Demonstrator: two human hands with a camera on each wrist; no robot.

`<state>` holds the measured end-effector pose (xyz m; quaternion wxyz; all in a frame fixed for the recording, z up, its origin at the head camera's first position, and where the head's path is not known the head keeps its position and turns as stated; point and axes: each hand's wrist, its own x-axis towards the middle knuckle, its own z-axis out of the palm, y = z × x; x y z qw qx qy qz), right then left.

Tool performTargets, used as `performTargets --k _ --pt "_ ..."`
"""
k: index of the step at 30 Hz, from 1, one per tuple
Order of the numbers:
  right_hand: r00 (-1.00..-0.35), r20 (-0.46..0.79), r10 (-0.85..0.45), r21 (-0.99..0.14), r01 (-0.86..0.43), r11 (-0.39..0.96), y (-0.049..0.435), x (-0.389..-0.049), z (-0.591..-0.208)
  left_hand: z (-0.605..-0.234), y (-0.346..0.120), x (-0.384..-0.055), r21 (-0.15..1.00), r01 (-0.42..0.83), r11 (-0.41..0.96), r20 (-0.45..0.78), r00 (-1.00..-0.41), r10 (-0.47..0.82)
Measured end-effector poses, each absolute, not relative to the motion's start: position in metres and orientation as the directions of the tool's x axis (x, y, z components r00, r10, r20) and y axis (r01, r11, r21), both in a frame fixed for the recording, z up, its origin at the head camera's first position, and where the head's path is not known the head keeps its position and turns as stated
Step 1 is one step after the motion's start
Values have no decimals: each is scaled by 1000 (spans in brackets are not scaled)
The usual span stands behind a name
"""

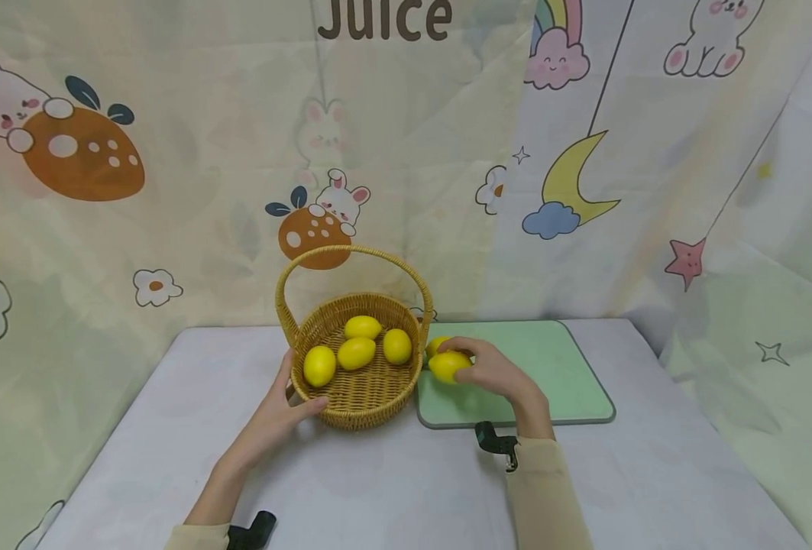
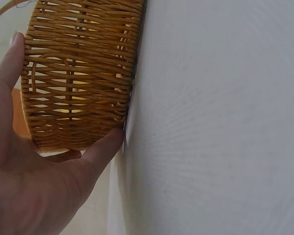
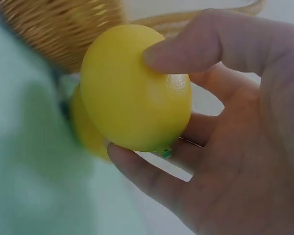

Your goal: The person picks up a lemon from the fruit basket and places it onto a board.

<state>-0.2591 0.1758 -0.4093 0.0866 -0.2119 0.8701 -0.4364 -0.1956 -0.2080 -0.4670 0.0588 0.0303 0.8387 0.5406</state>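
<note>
A wicker basket (image 1: 371, 397) with a tall arched handle stands on the table, several lemons (image 1: 356, 354) lying inside it. My left hand (image 1: 275, 416) grips the basket's left side, thumb at the near rim; its wrist view shows the woven wall (image 2: 83, 73) between thumb and fingers. Right of the basket, my right hand (image 1: 491, 370) holds a yellow lemon (image 1: 450, 367) between thumb and fingers, over the green cutting board (image 1: 522, 397). In the right wrist view this lemon (image 3: 132, 93) shows a small green stem end. Another lemon (image 1: 436, 345) is partly hidden behind it, beside the basket.
The cutting board lies flat to the right, its left edge close against the basket. A white cloth covers the table (image 1: 392, 489). Behind the table hangs a curtain (image 1: 206, 153) printed with cartoon animals.
</note>
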Motion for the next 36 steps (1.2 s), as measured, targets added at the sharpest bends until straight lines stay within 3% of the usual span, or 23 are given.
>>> performTargets --k 12,23,36 --pt "-911 2 -413 -769 -265 582 173 -269 -435 -466 -207 -194 910 -13 414 -65 -992 110" --pt "-921 52 -387 -773 -282 568 172 -268 -435 -465 -206 -195 908 -19 419 -72 -991 111" --pt "-937 68 -343 -709 -287 644 179 -265 -422 -465 -207 -194 912 -13 409 -67 -991 117"
